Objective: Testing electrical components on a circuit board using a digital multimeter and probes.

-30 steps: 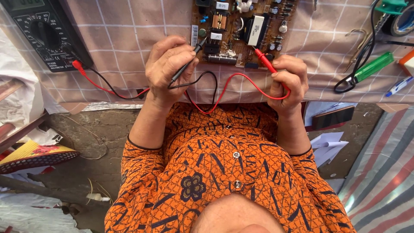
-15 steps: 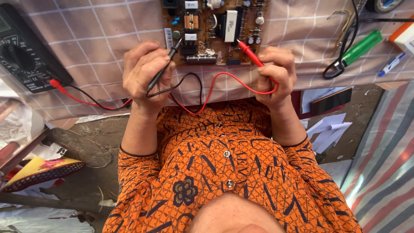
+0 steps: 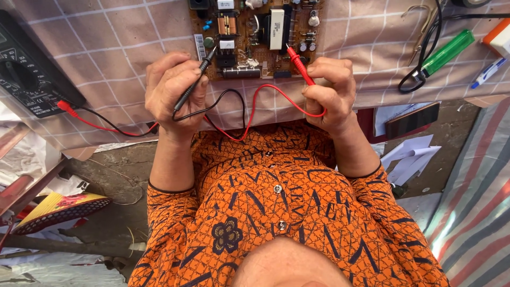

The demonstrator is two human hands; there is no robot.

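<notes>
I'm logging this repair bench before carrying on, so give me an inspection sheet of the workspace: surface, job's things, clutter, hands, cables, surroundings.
Surface: checked cloth covers the table.
Job's things: circuit board at the far edge; black meter on the left.
Clutter: green lighter and pen on the right.
Hands: left hand grips the black probe, tip at the board's edge; right hand grips the red probe, tip on the board.
Cables: red lead and black lead loop between the hands; a black cord lies by the lighter.
Surroundings: papers on the ground; striped sheet at right.
</notes>
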